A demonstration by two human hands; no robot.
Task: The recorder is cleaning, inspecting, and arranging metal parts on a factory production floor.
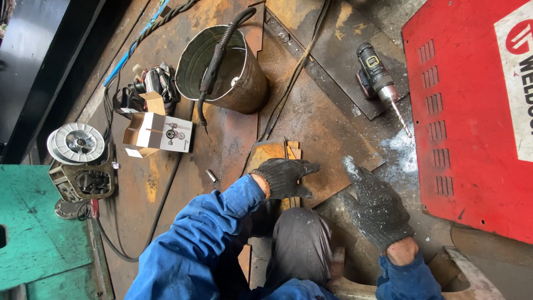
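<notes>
On rusty plate [311, 128], left hand [286, 176] flat pressing rods [287, 150], right hand [376, 206] spread open

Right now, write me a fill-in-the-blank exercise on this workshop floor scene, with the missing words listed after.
1. Both hands wear dark knitted ____.
2. The left hand rests on a rusty steel plate, and the right hand lies flat with its ____ facing down.
3. The welding torch hangs over the rim of a metal ____.
4. The cordless drill lies beside a ____ machine cover.

Missing words: gloves; palm; bucket; red
</notes>
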